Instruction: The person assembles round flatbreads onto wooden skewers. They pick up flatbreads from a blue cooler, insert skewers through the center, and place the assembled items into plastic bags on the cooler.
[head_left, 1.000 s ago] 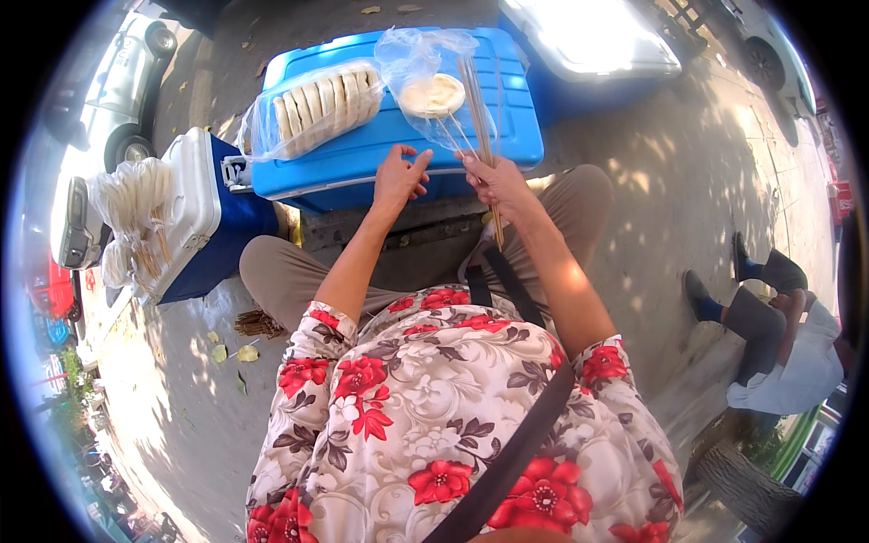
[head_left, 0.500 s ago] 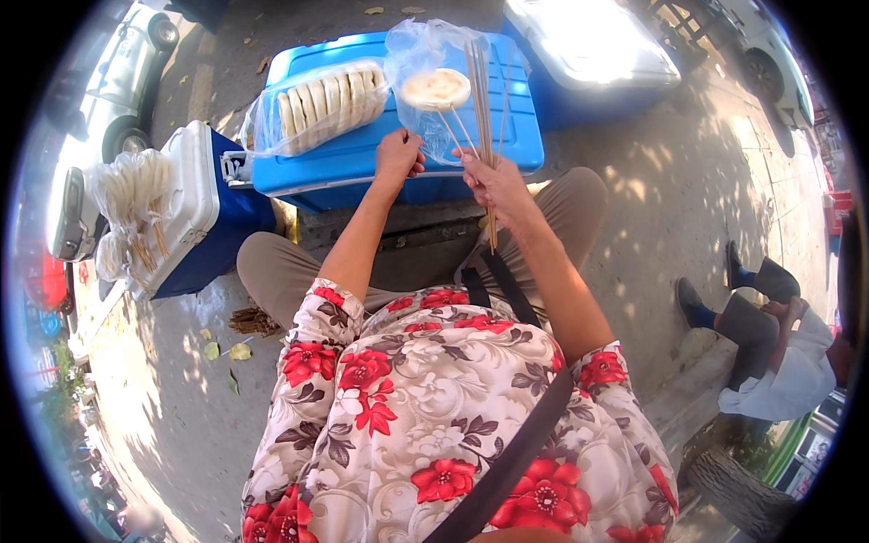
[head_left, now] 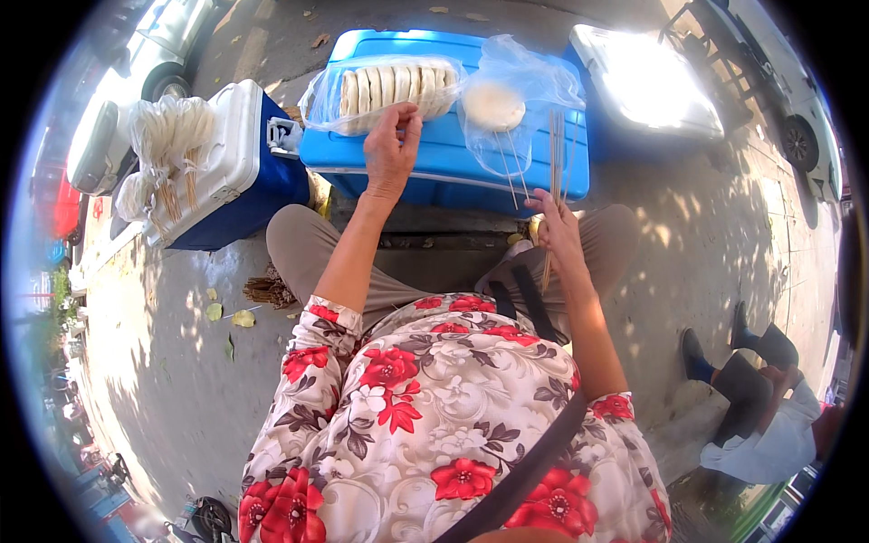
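Observation:
My left hand [head_left: 391, 156] is at the near side of a clear plastic bag holding a row of white, flat round pieces [head_left: 395, 86] that look like dough or bread. Its fingers are loosely bent and apart, with nothing seen in them. My right hand [head_left: 558, 233] grips a bundle of thin wooden skewers [head_left: 556, 149] pointing away from me. To its left, one white round piece [head_left: 494, 107] with two skewers stuck in it lies on a thin clear plastic bag [head_left: 520, 65]. Both bags rest on the blue lid of a storage box [head_left: 439, 161].
A blue-and-white cooler [head_left: 237, 158] at the left carries bagged skewered pieces [head_left: 172, 136]. Another white-lidded cooler [head_left: 597, 59] stands at the right. Brown sticks [head_left: 269, 288] lie on the ground by my left knee. A seated person [head_left: 765, 398] is at the right. Parked cars stand beyond.
My left hand has moved forward to the bagged row, and its fingers have uncurled. My right hand has drawn away from the skewered piece, keeping the bundle. The view has shifted slightly.

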A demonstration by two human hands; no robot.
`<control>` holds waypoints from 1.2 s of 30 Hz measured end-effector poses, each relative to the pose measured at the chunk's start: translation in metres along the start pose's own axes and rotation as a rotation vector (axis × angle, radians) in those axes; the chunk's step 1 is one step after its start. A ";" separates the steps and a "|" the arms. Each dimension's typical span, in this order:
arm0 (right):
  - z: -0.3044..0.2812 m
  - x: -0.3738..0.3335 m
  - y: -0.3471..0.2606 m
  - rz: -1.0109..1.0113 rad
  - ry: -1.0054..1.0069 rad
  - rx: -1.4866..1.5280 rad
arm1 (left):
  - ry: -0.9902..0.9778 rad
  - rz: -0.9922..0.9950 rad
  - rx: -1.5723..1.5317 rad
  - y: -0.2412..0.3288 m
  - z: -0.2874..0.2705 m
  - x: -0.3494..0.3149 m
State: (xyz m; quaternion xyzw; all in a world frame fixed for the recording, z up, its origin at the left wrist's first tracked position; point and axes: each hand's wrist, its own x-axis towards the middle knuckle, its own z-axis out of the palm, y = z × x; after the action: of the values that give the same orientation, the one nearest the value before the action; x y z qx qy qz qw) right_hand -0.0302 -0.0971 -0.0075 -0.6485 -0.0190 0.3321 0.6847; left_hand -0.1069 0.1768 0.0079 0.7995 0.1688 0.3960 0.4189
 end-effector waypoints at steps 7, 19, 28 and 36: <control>-0.006 -0.057 0.003 0.017 -0.189 0.032 | 0.116 -0.026 0.255 -0.079 -0.065 0.058; 0.005 -0.062 -0.044 -0.102 -0.358 0.350 | -0.011 -0.107 0.702 -0.060 -0.064 0.041; 0.049 -0.062 -0.046 -0.011 -0.577 0.012 | 0.386 -0.436 -0.684 0.011 -0.083 0.031; 0.070 -0.080 -0.069 -0.054 -0.471 -0.288 | 0.293 -0.647 -1.148 0.023 -0.089 0.004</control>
State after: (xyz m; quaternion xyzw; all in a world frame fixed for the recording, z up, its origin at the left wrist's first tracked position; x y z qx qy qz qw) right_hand -0.0951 -0.0698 0.0983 -0.6434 -0.2418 0.4494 0.5706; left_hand -0.1747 0.2130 0.0582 0.2974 0.2178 0.3818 0.8476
